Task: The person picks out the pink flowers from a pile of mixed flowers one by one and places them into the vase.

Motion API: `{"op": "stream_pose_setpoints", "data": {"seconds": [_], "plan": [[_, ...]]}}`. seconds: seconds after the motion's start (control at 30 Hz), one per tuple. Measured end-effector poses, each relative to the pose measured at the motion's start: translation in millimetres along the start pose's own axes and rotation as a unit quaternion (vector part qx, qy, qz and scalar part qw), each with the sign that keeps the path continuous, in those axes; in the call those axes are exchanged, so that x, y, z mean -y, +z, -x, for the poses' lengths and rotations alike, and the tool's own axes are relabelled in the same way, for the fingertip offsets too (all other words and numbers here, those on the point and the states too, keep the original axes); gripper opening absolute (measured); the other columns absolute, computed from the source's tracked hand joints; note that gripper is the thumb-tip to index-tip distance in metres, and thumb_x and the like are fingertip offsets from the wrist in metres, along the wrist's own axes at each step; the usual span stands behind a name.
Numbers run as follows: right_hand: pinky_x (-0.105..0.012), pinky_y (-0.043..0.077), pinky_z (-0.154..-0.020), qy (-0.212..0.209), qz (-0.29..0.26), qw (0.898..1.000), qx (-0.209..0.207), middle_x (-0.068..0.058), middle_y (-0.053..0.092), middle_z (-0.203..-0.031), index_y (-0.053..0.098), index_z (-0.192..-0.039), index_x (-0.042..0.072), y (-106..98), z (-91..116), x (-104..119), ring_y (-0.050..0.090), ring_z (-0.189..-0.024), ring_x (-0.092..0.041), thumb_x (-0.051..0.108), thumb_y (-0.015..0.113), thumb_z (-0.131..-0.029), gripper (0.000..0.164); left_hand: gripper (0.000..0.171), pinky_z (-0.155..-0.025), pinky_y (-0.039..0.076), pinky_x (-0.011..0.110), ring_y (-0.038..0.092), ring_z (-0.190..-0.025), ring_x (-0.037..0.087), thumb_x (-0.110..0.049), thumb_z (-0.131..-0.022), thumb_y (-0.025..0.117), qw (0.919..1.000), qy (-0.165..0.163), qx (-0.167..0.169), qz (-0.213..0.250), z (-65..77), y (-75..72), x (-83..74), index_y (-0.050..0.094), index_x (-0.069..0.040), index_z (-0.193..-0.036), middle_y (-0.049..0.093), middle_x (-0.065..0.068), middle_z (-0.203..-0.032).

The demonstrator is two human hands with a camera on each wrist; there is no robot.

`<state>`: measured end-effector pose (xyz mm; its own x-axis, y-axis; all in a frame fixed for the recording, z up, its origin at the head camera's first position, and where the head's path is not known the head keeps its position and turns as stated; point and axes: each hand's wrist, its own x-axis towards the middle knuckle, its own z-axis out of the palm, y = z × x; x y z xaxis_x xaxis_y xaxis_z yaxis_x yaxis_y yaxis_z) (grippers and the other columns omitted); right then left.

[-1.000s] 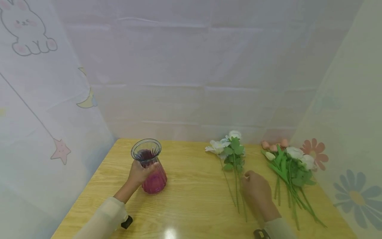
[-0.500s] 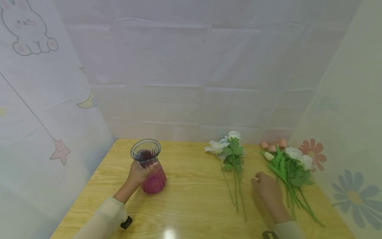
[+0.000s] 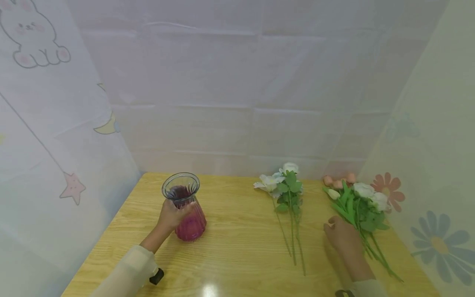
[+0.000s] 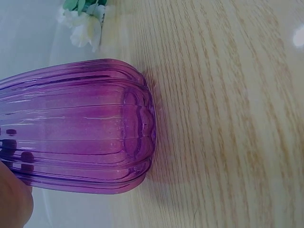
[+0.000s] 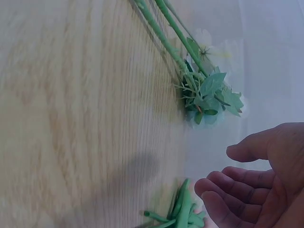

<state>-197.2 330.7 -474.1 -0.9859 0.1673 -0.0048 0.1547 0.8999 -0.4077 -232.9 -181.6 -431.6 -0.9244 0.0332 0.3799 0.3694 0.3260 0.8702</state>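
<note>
My left hand (image 3: 171,217) grips a ribbed glass vase (image 3: 191,227) by its neck, thumb across the front. The vase stands on the wooden table, purple-pink below with a clear flared rim, and its base (image 4: 137,128) fills the left wrist view. My right hand (image 3: 346,240) hovers over the table at the right, holding nothing, its fingers loosely curled with the thumb apart. Just beyond it lies a bunch of flowers (image 3: 365,206) with pink tulips, white blooms and green leaves; the hand and forearm hide some stems.
Several white flowers on long stems (image 3: 290,198) lie right of the table's middle, left of my right hand. Pale printed sheets hang behind the table (image 3: 237,214) and along both sides.
My right hand has moved right, away from the middle white flowers and toward the tulip bunch. The left hand and vase have stayed in place.
</note>
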Motion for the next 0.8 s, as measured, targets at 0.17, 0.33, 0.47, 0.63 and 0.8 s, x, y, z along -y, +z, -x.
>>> {"op": "stream_pose_setpoints", "data": {"seconds": [0.17, 0.33, 0.47, 0.63, 0.8], "plan": [[-0.049, 0.054, -0.065, 0.0, 0.011, 1.0, 0.01, -0.03, 0.068, -0.108, 0.058, -0.122, -0.013, -5.9, 0.5, -9.1, 0.066, -0.079, -0.035, 0.026, 0.053, -0.1, 0.044, 0.051, -0.084, 0.052, 0.022, 0.059, -0.093, 0.004, -0.005, -0.079, 0.073, 1.0, 0.003, 0.0, 0.005, -1.0, 0.4, 0.9, 0.053, 0.012, -0.122, 0.065, 0.023, -0.108], [-0.04, 0.05, -0.054, 0.03, 0.0, 0.998, 0.046, -0.016, 0.07, -0.088, 0.05, -0.134, -0.013, -12.6, 3.7, -17.4, 0.064, -0.06, -0.022, 0.03, 0.048, -0.103, 0.052, 0.051, -0.085, 0.051, 0.021, 0.058, -0.095, 0.004, -0.005, -0.08, 0.073, 1.0, -0.005, 0.003, 0.006, -0.6, 0.2, -1.1, 0.052, 0.012, -0.123, 0.065, 0.024, -0.11], [-0.049, 0.053, -0.066, 0.045, 0.009, 0.997, 0.058, -0.016, 0.071, -0.088, 0.047, -0.138, -0.011, -17.0, 4.6, -26.0, 0.067, -0.071, -0.031, 0.033, 0.046, -0.104, 0.056, 0.051, -0.084, 0.052, 0.023, 0.058, -0.093, 0.004, -0.006, -0.079, 0.073, 1.0, 0.002, 0.001, -0.001, -0.5, 0.0, -2.0, 0.053, 0.012, -0.122, 0.065, 0.023, -0.108], [-0.059, 0.052, -0.078, 0.064, 0.029, 0.996, 0.056, -0.034, 0.059, -0.129, 0.053, -0.134, -0.01, -20.6, 5.8, -40.0, 0.059, -0.106, -0.054, 0.036, 0.047, -0.101, 0.057, 0.05, -0.084, 0.053, 0.026, 0.06, -0.094, 0.012, -0.007, -0.079, 0.073, 0.9999, 0.008, 0.0, -0.016, -0.6, 0.3, -3.4, 0.054, 0.012, -0.121, 0.066, 0.022, -0.107], [-0.061, 0.051, -0.077, 0.09, 0.033, 0.993, 0.068, -0.036, 0.057, -0.128, 0.055, -0.13, -0.009, -25.5, 10.5, -51.7, 0.057, -0.104, -0.057, 0.038, 0.05, -0.101, 0.055, 0.051, -0.088, 0.052, 0.028, 0.061, -0.1, 0.021, -0.006, -0.08, 0.073, 0.9998, -0.006, 0.003, -0.017, -0.2, 0.6, -4.1, 0.053, 0.011, -0.123, 0.066, 0.024, -0.11]]}}
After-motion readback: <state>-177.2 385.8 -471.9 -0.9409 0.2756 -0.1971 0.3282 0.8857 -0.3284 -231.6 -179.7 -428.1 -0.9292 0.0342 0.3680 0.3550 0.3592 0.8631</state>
